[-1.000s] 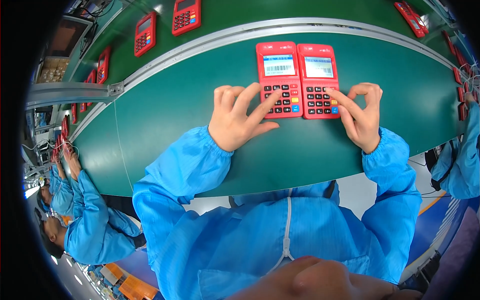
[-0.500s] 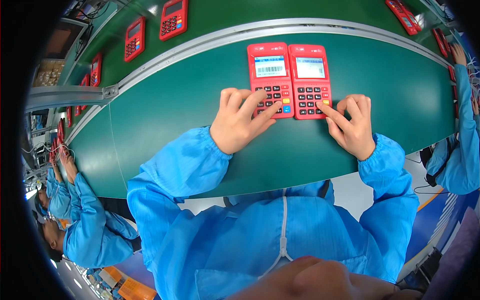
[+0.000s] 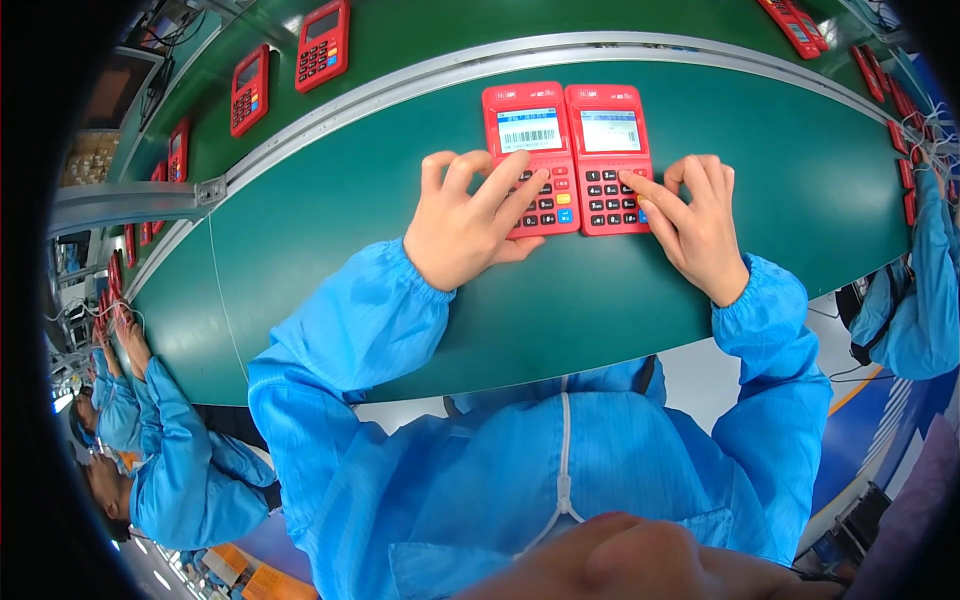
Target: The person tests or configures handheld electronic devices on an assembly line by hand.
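Note:
Two red handheld card payment terminals lie side by side on the green table, keypads towards me. The left terminal (image 3: 529, 133) has a barcode on its lit screen; the right terminal (image 3: 608, 130) is lit too, with a mostly white display. My left hand (image 3: 457, 225) hovers at the left one with fingers apart. Its fingertips are over the upper keys and cover part of the keypad. On the right one, the index fingertip of my right hand (image 3: 697, 228) meets the top row of number keys, its thumb near the terminal's lower right side. Neither hand grasps anything.
Beyond a metal rail (image 3: 400, 90), a darker green belt carries more red terminals (image 3: 322, 46). A metal bracket arm (image 3: 130, 205) juts in at the left. Co-workers in blue sleeves (image 3: 178, 420) handle terminals at the left and at the far right, near white cables.
Both hands' fingertips have moved up the keypads, from the lower keys to the upper ones. Terminals on the far belt have shifted left. The two terminals before me remain side by side.

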Motion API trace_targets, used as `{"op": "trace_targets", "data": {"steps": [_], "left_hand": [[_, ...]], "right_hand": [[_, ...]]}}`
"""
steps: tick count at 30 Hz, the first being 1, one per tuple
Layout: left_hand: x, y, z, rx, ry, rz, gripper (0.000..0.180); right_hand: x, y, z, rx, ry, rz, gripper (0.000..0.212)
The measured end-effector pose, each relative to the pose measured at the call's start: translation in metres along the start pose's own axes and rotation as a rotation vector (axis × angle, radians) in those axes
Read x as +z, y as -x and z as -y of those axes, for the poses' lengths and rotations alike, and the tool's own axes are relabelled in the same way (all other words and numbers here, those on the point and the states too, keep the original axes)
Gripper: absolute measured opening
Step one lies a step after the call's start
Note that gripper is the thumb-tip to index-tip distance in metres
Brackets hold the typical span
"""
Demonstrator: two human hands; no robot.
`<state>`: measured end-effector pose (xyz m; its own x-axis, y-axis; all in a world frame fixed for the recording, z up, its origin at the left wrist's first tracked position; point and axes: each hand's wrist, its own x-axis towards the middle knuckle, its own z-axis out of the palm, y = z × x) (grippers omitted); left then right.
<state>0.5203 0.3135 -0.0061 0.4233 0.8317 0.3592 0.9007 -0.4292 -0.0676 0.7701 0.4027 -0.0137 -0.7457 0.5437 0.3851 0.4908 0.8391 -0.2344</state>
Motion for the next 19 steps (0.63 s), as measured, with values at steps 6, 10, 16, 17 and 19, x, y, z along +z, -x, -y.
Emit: {"op": "trace_targets", "data": {"steps": [6,10,16,17,19], "left_hand": [[0.000,0.011,-0.003,-0.077,0.039,-0.041,0.067],[-0.006,0.028,-0.007,-0.058,0.029,-0.159,0.053],[-0.003,0.031,-0.002,0.002,0.030,-0.194,0.037],[-0.004,0.030,-0.002,-0.004,0.029,-0.190,0.037],[-0.007,0.027,0.000,-0.002,0.048,-0.150,0.036]], "right_hand": [[-0.003,0.001,0.005,-0.053,-0.040,-0.085,0.034],[0.000,0.008,0.009,-0.122,-0.037,-0.063,0.039],[0.005,0.005,0.013,-0.138,-0.016,-0.010,0.034],[0.005,0.006,0.013,-0.120,-0.017,0.014,0.033],[0.005,0.007,0.013,-0.137,0.004,0.059,0.032]]}}
